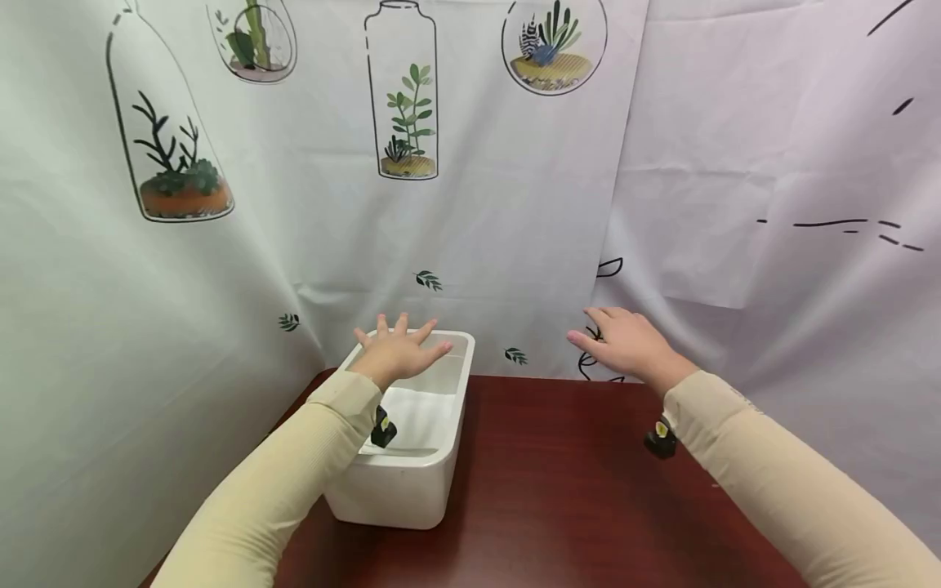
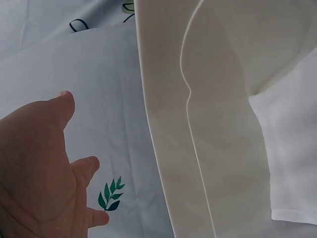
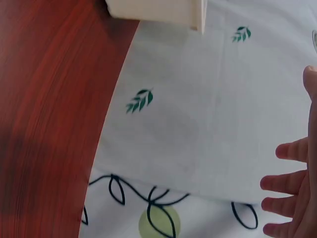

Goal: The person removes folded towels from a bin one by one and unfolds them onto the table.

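Over the white plastic bin (image 1: 393, 494) hovers my left hand (image 1: 400, 355), fingers spread wide and nothing in them. In the left wrist view the same hand (image 2: 37, 168) shows its palm and stretched fingers beside the bin's wall (image 2: 166, 148). A flat white piece (image 2: 294, 163), like paper or cloth, lies inside the bin. My right hand (image 1: 628, 343) is held in the air near the table's back edge, right of the bin. Its fingers (image 3: 285, 183) are straight and apart in the right wrist view, holding nothing.
The bin stands at the left of a dark red wooden table (image 1: 559, 482). White curtains (image 1: 500, 237) printed with plants in jars and leaf sprigs hang behind and at both sides. A small black device (image 1: 662, 441) is worn under the right wrist, another (image 1: 383, 428) under the left.
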`<state>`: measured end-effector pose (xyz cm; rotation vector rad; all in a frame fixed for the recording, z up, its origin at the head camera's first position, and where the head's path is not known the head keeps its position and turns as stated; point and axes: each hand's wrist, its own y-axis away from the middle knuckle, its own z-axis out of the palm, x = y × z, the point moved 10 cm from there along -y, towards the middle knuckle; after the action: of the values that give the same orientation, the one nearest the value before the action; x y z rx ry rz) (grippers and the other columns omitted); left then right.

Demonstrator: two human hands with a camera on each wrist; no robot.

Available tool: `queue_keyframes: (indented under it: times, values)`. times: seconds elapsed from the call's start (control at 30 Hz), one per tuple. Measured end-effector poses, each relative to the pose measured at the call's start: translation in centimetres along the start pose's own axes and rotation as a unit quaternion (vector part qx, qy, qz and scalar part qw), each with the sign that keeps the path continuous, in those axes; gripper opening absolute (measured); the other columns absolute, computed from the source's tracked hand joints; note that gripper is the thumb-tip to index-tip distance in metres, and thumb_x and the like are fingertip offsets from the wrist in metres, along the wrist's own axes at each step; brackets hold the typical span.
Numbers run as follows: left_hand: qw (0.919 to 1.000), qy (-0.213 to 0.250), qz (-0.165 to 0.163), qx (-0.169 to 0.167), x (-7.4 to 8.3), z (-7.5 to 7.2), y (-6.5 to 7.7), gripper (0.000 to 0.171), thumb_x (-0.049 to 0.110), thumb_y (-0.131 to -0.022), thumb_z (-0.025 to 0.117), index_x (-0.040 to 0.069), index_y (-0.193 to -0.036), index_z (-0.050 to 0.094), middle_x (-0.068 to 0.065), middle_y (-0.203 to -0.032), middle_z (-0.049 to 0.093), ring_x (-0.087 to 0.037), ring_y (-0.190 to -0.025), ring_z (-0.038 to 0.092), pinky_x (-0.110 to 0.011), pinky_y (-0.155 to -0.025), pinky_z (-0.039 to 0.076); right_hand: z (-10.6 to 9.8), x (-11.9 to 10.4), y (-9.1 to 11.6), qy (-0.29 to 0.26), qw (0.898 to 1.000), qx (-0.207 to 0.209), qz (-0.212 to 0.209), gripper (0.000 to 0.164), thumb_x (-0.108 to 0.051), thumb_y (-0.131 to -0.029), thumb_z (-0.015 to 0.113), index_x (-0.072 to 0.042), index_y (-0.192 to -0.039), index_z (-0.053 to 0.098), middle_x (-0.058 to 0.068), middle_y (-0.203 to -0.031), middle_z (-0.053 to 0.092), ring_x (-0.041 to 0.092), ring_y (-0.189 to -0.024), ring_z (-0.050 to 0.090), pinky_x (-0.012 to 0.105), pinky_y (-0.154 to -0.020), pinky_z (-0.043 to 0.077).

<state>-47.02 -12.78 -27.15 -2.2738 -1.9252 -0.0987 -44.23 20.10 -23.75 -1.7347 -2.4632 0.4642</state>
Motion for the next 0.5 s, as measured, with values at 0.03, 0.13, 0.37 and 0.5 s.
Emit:
queue_keyframes:
  times: [0.03,0.13,0.37,0.5]
  values:
    - [1.0000,-0.001,0.001,0.000,-0.1,0.1,-0.1,0.079,0.079,-0.095,0.027,0.035,-0.161,0.024,-0.022,-0.167,0.012,-0.058,-0.148,-0.002,-0.084,-0.104,-0.002,0.2,-0.3,0.0,-0.005,1.000,0.001,-0.004,0.085,-0.067,-0.101,0.035,0.001,-0.153,0.039,0.025,-0.152,0.043,0.043,-0.141,0.039,0.062,-0.114,0.028]
    - [1.0000,-0.002,0.003,0.000,-0.3,0.4,-0.5,0.077,0.076,-0.096,0.028,0.034,-0.161,0.026,-0.023,-0.166,0.015,-0.060,-0.147,0.001,-0.085,-0.103,0.000,0.6,-1.5,-0.1,-0.020,1.000,0.006,-0.016,0.082,-0.065,-0.102,0.037,0.000,-0.151,0.042,0.023,-0.151,0.046,0.043,-0.140,0.041,0.059,-0.114,0.030]
    - [0.9999,-0.011,0.004,0.007,-0.6,0.4,-1.1,0.073,0.071,-0.099,0.031,0.031,-0.160,0.031,-0.024,-0.163,0.023,-0.062,-0.145,0.010,-0.085,-0.104,0.010,0.7,-5.0,-0.2,-0.040,0.996,0.026,-0.071,0.071,-0.058,-0.102,0.047,-0.004,-0.147,0.050,0.019,-0.147,0.052,0.038,-0.136,0.048,0.055,-0.112,0.037]
    - [0.9998,-0.014,0.012,0.007,-0.3,0.8,-1.4,0.073,0.071,-0.099,0.031,0.029,-0.159,0.034,-0.025,-0.161,0.027,-0.061,-0.142,0.022,-0.082,-0.103,0.020,0.9,-6.9,0.1,-0.042,0.992,0.053,-0.108,0.064,-0.054,-0.100,0.053,-0.005,-0.141,0.057,0.015,-0.139,0.060,0.034,-0.131,0.054,0.052,-0.109,0.041]
